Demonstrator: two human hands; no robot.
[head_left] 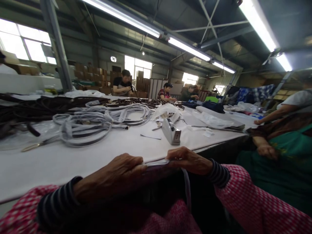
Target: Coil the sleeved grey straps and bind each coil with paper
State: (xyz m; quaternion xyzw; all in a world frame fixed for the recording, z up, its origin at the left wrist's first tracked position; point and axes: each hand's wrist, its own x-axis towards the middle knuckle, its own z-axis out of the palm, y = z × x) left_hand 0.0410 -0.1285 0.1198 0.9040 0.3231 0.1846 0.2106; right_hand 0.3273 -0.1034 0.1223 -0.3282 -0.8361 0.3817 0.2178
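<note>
My left hand (114,177) and my right hand (188,160) rest at the near edge of the white table (73,159), close together. Both have their fingers curled round a pale, shiny strap (158,163) stretched between them. A thin end of the strap hangs down below my right hand. Dark cloth lies under the strap in my lap, in shadow. My sleeves are striped at the cuff and red-checked above.
A grey tape dispenser (172,131) stands just beyond my hands. Coiled white straps (97,122), dark straps (36,109) and scissors (40,143) lie further left. A person in green (280,152) sits at my right. Other people (123,85) work at the far end.
</note>
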